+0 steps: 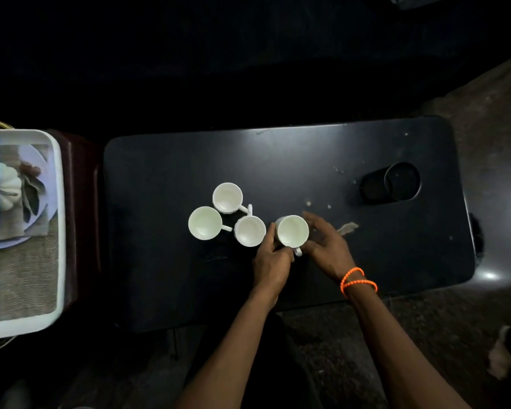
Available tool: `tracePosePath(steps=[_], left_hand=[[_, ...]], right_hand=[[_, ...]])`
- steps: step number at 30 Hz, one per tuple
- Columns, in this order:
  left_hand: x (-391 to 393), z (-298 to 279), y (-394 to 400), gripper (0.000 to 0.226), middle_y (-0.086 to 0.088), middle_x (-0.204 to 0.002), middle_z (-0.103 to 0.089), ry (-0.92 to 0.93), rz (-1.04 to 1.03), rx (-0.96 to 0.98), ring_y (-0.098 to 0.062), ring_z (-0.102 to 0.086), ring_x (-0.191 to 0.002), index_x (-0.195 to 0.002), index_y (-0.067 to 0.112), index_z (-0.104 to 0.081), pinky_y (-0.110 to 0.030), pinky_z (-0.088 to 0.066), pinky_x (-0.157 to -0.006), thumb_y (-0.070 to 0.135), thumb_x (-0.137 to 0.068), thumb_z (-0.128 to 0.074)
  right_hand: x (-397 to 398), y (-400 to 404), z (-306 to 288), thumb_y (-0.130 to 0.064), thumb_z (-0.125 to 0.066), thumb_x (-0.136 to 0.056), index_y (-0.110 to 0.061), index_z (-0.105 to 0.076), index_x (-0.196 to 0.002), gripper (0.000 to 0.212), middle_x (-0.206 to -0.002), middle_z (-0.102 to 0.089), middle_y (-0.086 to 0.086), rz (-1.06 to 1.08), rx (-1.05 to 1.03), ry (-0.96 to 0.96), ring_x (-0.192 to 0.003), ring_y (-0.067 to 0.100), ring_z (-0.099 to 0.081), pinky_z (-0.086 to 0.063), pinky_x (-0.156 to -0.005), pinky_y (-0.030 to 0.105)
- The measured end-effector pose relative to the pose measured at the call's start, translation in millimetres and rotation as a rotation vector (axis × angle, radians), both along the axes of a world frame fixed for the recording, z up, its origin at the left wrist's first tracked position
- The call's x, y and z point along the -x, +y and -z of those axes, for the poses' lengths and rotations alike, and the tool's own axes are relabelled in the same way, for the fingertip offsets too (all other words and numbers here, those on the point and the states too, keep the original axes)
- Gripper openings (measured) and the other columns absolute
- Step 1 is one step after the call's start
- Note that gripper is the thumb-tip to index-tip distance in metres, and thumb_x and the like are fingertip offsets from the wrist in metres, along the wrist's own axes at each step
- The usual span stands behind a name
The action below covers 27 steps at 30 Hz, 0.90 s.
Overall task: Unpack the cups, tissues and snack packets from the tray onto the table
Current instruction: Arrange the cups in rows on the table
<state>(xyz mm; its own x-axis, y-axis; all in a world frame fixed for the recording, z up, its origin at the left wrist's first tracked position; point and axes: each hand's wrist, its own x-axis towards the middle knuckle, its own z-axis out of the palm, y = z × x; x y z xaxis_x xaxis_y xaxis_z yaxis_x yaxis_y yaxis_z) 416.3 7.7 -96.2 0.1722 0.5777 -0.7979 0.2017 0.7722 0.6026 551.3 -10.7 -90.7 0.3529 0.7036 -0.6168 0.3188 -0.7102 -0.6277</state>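
Observation:
Several white cups stand upright on the black table (278,160). Three of them form a cluster: one at the back (227,198), one at the left (204,222), one in the middle (250,231). A fourth cup (292,231) stands just right of the cluster. My left hand (270,261) grips this cup at its near-left side by the handle. My right hand (326,243) cups its right side, fingers curved against it. The white tray (60,231) sits at the far left on a dark red stand, holding a woven mat, tissues and a packet with blue edging.
A black cylindrical holder (391,184) lies on its side at the table's back right. Pale smudges and crumbs (347,228) mark the tabletop near my right hand. Dark floor surrounds the table, with a glare spot at the right.

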Motion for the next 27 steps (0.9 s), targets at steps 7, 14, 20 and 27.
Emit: tracePosePath(steps=[7, 14, 20, 27], left_hand=[[-2, 9, -4, 0.071, 0.010, -0.076, -0.063, -0.020, -0.004, 0.035, -0.014, -0.055, -0.079, -0.113, 0.061, -0.068, -0.033, -0.050, -0.076, 0.012, -0.063, -0.054], [10, 10, -34, 0.073, 0.010, -0.081, -0.071, -0.044, 0.000, 0.139, -0.014, -0.065, -0.085, -0.089, 0.078, -0.063, -0.046, -0.060, -0.100, 0.013, -0.059, -0.056], [14, 6, -55, 0.073, 0.018, -0.080, -0.071, -0.099, 0.032, 0.123, -0.004, -0.062, -0.074, -0.105, 0.068, -0.069, -0.029, -0.057, -0.082, 0.010, -0.064, -0.053], [18, 4, -68, 0.072, 0.014, -0.094, -0.077, -0.059, 0.068, 0.134, -0.006, -0.066, -0.084, -0.108, 0.069, -0.067, -0.027, -0.057, -0.084, 0.012, -0.066, -0.053]], right_hand=[[3, -10, -1, 0.008, -0.064, -0.077, -0.026, -0.063, -0.133, 0.065, -0.126, -0.069, -0.006, 0.105, 0.014, 0.069, -0.112, 0.011, -0.063, -0.054, -0.103, 0.041], [7, -48, -1, 0.010, -0.064, -0.077, -0.026, -0.067, -0.127, 0.063, -0.120, -0.070, -0.009, 0.173, 0.017, 0.120, -0.114, 0.012, -0.064, -0.058, -0.096, 0.049], [7, -73, -1, 0.010, -0.066, -0.077, -0.028, -0.065, -0.129, 0.064, -0.130, -0.066, -0.013, 0.172, -0.001, 0.138, -0.124, 0.011, -0.059, -0.058, -0.097, 0.047], [14, -92, -1, 0.012, -0.064, -0.081, -0.032, -0.064, -0.126, 0.064, -0.126, -0.064, -0.022, 0.168, -0.019, 0.131, -0.122, 0.002, -0.058, -0.055, -0.086, 0.015]])
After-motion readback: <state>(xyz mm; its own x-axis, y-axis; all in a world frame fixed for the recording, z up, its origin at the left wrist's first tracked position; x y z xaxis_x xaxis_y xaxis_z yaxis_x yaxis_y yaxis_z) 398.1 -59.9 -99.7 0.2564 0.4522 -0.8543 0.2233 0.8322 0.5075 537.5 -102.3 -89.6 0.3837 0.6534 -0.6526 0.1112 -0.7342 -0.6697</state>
